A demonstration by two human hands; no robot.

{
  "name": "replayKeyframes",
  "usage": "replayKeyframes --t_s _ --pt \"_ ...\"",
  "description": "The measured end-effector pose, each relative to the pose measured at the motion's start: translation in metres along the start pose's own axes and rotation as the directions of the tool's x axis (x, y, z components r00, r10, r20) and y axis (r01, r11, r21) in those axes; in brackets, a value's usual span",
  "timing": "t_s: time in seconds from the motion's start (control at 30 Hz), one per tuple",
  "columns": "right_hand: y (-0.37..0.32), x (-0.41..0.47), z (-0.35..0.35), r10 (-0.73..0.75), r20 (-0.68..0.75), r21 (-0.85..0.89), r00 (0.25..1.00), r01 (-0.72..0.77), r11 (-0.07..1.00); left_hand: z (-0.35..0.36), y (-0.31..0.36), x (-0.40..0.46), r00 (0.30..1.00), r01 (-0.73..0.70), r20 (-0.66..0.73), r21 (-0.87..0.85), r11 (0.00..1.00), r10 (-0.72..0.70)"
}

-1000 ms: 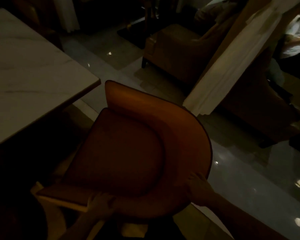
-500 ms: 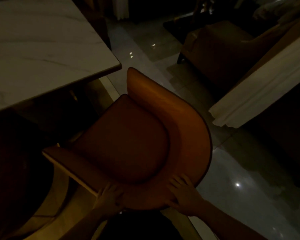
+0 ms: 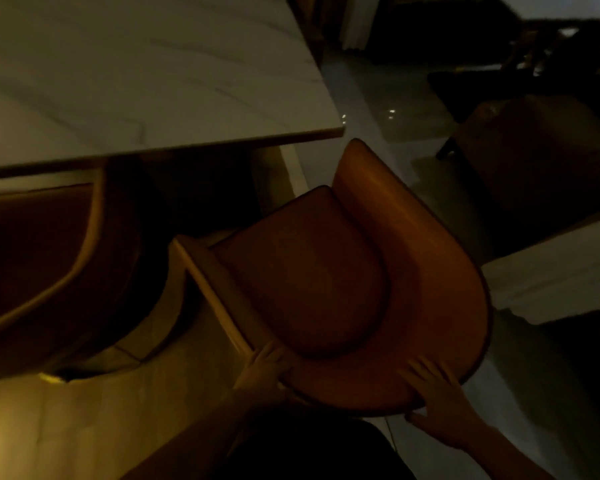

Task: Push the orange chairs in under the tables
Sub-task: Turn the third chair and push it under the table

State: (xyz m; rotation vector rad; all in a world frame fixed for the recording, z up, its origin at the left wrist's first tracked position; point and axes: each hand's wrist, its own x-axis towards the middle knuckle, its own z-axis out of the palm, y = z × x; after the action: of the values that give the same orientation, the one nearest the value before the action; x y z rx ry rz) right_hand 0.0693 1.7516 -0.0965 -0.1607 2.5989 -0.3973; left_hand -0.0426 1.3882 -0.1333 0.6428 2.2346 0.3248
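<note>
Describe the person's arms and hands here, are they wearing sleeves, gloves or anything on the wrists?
Both forearms come up from the bottom edge bare as far as they show, with no sleeve in sight. The left hand and the right hand are ungloved. No watch, band or ring can be made out, though the head view is dim and soft, so small items could be missed. A dark garment shows between the arms.

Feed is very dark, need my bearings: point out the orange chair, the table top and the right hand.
orange chair (image 3: 312, 282): head view, middle of the seat cushion.
table top (image 3: 136, 74): head view, bare marble surface.
right hand (image 3: 440, 407): head view, back of the hand on the chair's backrest.
</note>
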Motion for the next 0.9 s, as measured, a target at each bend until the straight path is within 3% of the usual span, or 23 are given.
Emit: replayKeyframes --t_s 0.13,0.33,0.53,0.73,0.9 --pt "0.028 0.014 -0.022 -0.02 0.178 -0.048 0.984 0.029 0.998 0.007 0.012 -0.007 0.998 0.059 -0.021 -0.06 0.996 -0.06" --pt "0.112 0.049 -0.036 -0.164 0.358 -0.134 0.919 0.225 0.965 0.025 0.057 0.002 0.985 0.158 -0.044 -0.131 0.979 -0.165" --pt "0.144 0.053 -0.073 -0.43 0.153 -0.16 0.89 0.452 0.878 0.062 0.142 0.021 0.95 0.271 -0.118 -0.145 0.952 -0.289" --pt "0.175 0.061 -0.089 -0.36 0.171 -0.21 0.917 0.391 0.896 0.066 0.204 0.038 0.936 0.306 -0.116 -0.188 0.933 -0.331" --pt "0.173 0.068 -0.09 -0.309 0.246 -0.274 0.919 0.371 0.887 0.076 0.205 0.037 0.915 0.272 -0.25 -0.2 0.941 -0.317"
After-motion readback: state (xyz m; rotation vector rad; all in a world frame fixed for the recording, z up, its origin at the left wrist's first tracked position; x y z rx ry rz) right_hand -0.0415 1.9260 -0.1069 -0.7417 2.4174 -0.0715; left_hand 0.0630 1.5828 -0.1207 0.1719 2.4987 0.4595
